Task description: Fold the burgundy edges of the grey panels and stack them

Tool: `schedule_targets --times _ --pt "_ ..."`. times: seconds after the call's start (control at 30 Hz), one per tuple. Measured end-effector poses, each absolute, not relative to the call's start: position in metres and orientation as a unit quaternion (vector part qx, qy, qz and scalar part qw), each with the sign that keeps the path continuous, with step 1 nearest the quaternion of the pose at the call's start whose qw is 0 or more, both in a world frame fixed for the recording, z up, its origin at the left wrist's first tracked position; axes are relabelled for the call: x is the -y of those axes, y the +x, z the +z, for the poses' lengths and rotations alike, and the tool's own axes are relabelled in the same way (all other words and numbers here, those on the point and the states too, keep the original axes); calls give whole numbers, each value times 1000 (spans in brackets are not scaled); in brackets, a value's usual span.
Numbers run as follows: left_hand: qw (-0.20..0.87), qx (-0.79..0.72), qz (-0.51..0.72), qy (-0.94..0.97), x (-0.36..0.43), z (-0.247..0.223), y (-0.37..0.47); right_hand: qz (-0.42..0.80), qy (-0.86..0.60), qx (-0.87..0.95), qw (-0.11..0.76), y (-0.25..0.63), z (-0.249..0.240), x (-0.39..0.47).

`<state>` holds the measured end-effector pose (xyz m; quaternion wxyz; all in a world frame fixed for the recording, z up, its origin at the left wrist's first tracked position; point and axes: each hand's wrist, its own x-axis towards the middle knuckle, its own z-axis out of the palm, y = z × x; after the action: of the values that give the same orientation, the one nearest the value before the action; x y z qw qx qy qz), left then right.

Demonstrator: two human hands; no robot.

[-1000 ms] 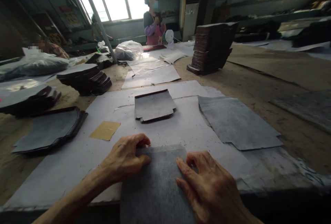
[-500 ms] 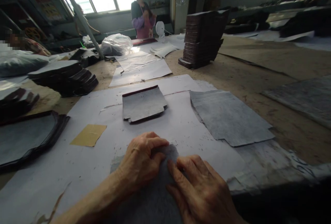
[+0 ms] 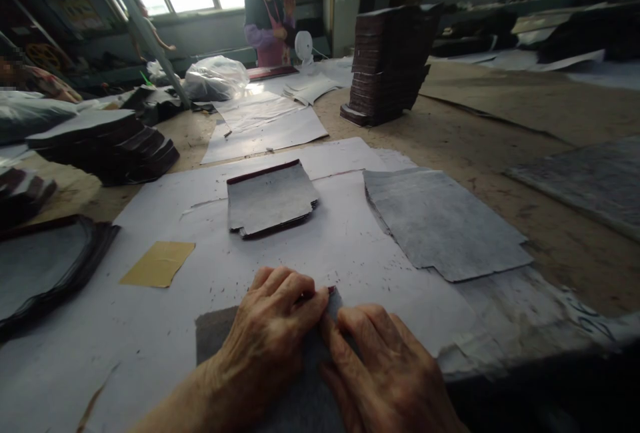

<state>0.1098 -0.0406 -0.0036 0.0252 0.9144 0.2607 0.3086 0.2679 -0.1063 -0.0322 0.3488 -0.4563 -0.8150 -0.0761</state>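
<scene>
A grey-backed sheet (image 3: 213, 329) with a dark red face lies on white paper in front of me, partly hidden under both hands. My left hand (image 3: 280, 319) is closed, its thumb and forefinger pinching the sheet's far edge, where a bit of dark red shows folded over. Beside it, my right hand (image 3: 385, 359) has bent fingers pressed together at the same sheet, their tips close to the left thumb. Farther off lies a small stack of grey-backed pieces (image 3: 273, 199) with a dark red folded edge. To the right is a stack of larger flat grey pieces (image 3: 445, 223).
A yellow-brown card (image 3: 157, 264) lies at left on the white paper (image 3: 155, 339). Dark stacks (image 3: 107, 149) stand left, and a tall dark red stack (image 3: 385, 66) at the back. Across the table a person (image 3: 270, 19) stands near a small white fan (image 3: 303, 47). The table edge is at lower right.
My left thumb has moved forward onto the sheet's far edge, and a dark red fold now shows there. More of the sheet's left corner is visible. The view has shifted slightly.
</scene>
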Motion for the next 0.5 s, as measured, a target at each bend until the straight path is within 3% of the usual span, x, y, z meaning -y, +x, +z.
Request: schedule_targets --times 0.33,0.5 --pt "-4 -253 299 920 41 -4 111 -99 -456 814 347 268 -33 107" --pt "-16 -251 297 921 41 -2 112 -13 -464 786 409 278 -19 101"
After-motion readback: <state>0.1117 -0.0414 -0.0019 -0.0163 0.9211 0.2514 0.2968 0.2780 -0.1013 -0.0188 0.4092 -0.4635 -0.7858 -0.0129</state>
